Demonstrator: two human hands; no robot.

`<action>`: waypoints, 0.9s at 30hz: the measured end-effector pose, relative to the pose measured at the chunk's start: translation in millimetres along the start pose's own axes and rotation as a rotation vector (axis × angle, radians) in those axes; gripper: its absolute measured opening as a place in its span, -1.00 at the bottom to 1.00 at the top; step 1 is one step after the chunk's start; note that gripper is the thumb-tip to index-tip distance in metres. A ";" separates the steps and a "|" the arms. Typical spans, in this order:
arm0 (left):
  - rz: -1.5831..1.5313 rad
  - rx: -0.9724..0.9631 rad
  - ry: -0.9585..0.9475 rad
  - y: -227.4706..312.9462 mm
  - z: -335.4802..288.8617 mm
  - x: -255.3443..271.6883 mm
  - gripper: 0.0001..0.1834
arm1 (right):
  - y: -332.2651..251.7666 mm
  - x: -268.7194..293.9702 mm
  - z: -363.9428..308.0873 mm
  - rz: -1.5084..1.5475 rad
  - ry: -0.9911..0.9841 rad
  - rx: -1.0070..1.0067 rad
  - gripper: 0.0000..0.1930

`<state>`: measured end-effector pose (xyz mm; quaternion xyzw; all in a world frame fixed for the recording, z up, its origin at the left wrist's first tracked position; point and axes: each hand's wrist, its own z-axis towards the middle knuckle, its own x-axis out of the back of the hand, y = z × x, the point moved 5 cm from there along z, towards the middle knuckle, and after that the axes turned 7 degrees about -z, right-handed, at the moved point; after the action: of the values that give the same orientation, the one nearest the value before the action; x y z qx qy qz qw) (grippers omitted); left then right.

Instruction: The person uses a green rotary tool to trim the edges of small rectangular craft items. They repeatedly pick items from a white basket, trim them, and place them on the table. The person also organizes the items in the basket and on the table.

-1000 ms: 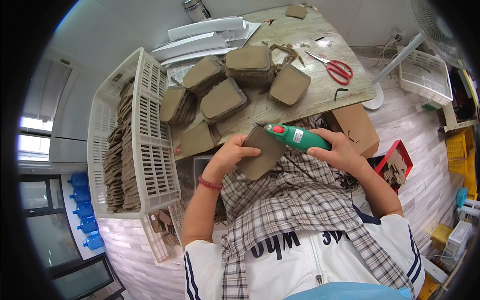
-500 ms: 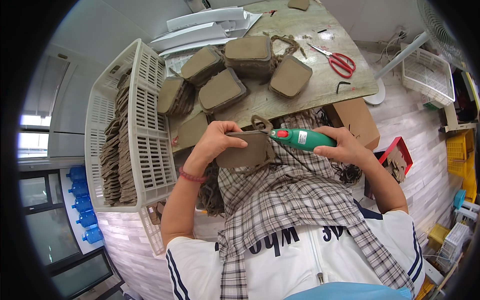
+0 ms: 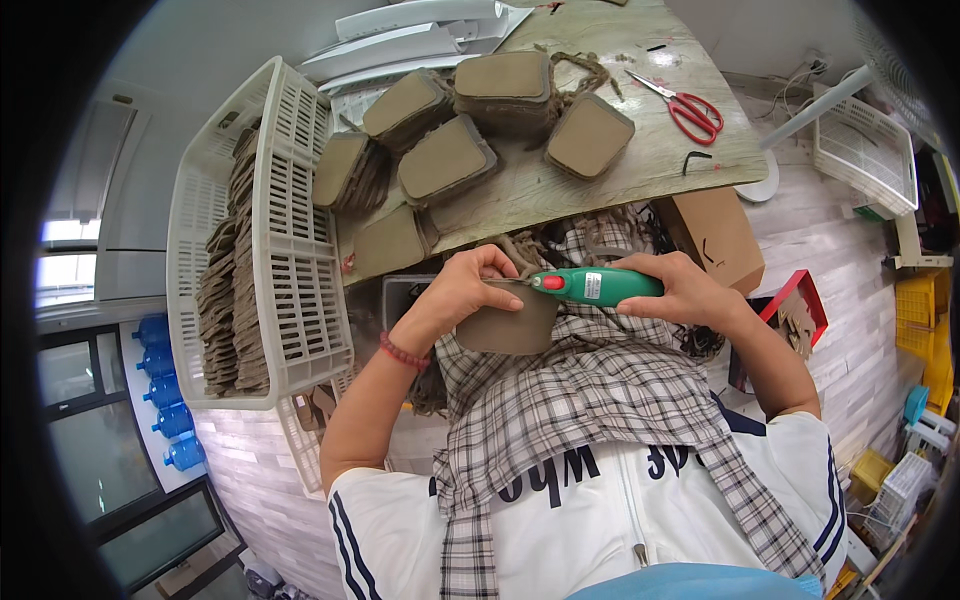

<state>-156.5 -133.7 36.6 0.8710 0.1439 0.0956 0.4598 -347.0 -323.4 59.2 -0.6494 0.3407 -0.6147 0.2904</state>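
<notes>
A wooden table (image 3: 640, 150) carries stacks of brown pulp trays (image 3: 500, 85) and red scissors (image 3: 690, 108) beyond the hands, with a white crate (image 3: 290, 250) of more trays off to the left. The left hand (image 3: 462, 292) has its grip closed around a brown tray (image 3: 508, 322) held over the lap. The right hand (image 3: 678, 290), just beside it, grips a green tool (image 3: 598, 286) whose tip meets the tray's upper edge.

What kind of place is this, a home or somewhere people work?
Most likely a small workshop. Stacks of brown moulded-pulp trays cover the table, a white plastic crate holds many more, and the right hand holds a green power tool against one tray held by the left hand.
</notes>
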 end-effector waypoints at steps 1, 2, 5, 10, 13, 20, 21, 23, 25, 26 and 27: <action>0.025 0.000 0.018 -3.0 -5.3 1.2 -0.60 | 3.0 -2.8 -2.6 0.000 -0.003 -0.002 -0.49; -0.150 0.019 0.039 -9.0 -12.3 0.8 -0.61 | 4.8 -4.4 -5.3 0.013 -0.017 -0.021 -0.49; -0.570 0.075 0.092 -31.1 -36.1 -5.6 -0.68 | 4.8 -5.7 -14.8 0.067 -0.074 -0.106 -0.47; -0.879 0.064 0.235 -52.2 -60.7 -26.2 -0.73 | 5.1 -9.0 -20.7 0.054 -0.068 -0.065 -0.46; -0.928 0.026 0.301 -46.2 -69.3 -36.6 -0.73 | -4.1 -2.4 -20.8 0.039 -0.097 -0.064 -0.46; -0.821 -0.086 0.326 -61.9 -79.0 -47.8 -0.76 | -11.1 5.3 -24.6 -0.031 -0.106 0.019 -0.47; -0.841 -0.109 0.340 -60.9 -77.7 -48.7 -0.77 | -13.3 7.1 -25.1 -0.034 -0.105 0.020 -0.47; -0.825 -0.117 0.350 -62.1 -76.7 -49.0 -0.78 | -15.8 8.3 -26.4 -0.042 -0.110 0.014 -0.48; -0.804 -0.128 0.351 -61.9 -75.6 -49.0 -0.79 | -17.5 7.9 -27.7 -0.053 -0.117 0.004 -0.48; -0.794 -0.134 0.348 -60.7 -74.6 -49.1 -0.79 | -18.4 7.1 -27.3 -0.046 -0.107 0.006 -0.48; -0.781 -0.141 0.346 -58.7 -73.8 -48.8 -0.79 | -19.3 5.6 -25.8 -0.039 -0.096 0.010 -0.48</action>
<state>-234.1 -61.7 27.5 0.6886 0.5310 0.0687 0.4890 -371.0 -315.2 79.9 -0.6833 0.3105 -0.5901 0.2976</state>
